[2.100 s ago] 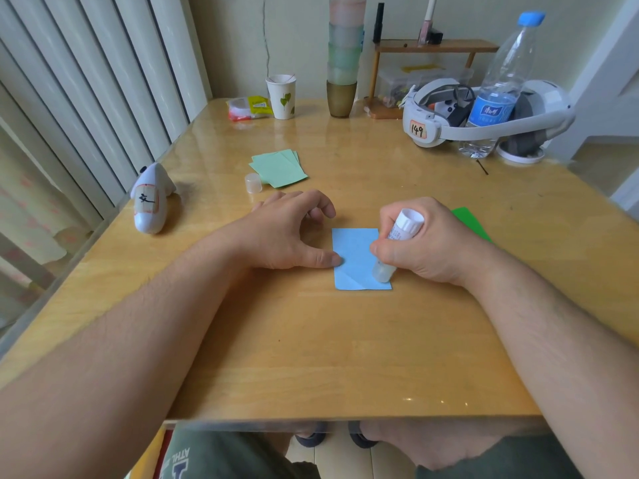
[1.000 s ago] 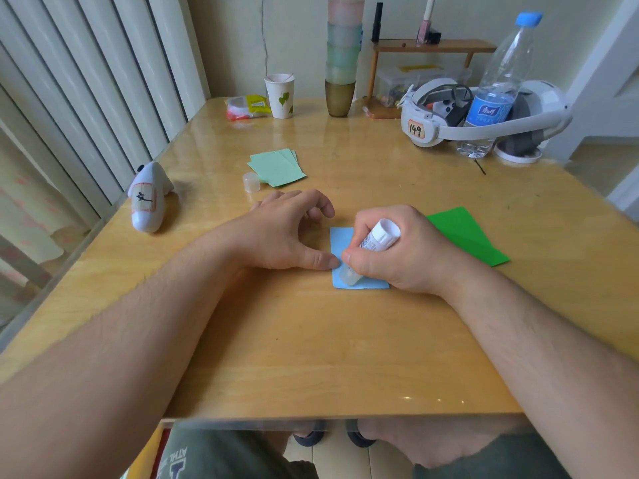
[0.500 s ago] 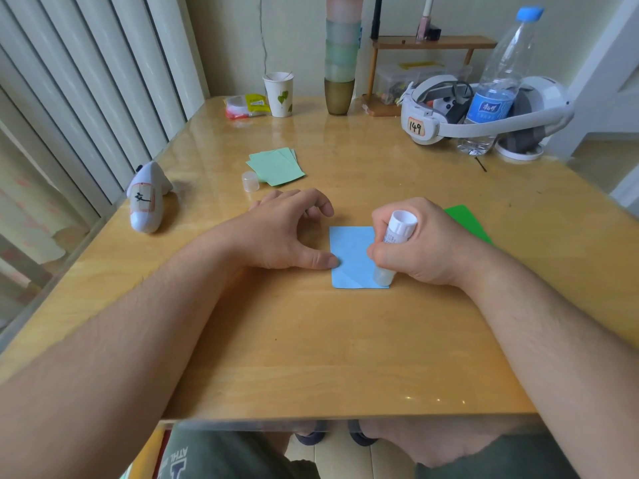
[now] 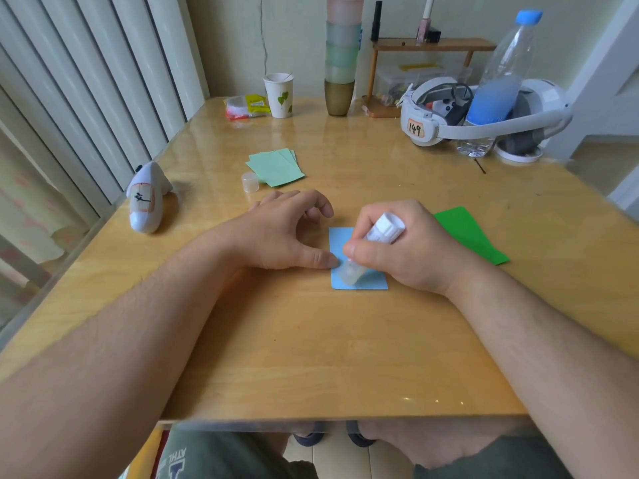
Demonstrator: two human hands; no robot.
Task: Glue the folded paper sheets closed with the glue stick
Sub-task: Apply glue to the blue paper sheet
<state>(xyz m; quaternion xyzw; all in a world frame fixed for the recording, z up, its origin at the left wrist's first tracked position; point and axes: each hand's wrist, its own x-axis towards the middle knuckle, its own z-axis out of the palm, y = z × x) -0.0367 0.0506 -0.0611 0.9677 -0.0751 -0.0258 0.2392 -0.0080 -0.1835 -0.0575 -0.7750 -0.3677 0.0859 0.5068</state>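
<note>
Blue folded paper sheet (image 4: pixel 359 257) lies flat on the glossy wooden tabletop (image 4: pixel 311 340), with the right hand (image 4: pixel 408 247) curled in a fist round a white glue stick (image 4: pixel 375 243) whose clear tip is tilted down onto the sheet's near left part. The left hand (image 4: pixel 280 233) pins the sheet's left edge with its thumb tip, fingers loosely arched on the tabletop. A dark green paper sheet (image 4: pixel 473 236) lies just right of the right hand; pale green folded sheets (image 4: pixel 275 167) and a small translucent cap (image 4: pixel 250 182) lie farther back.
</note>
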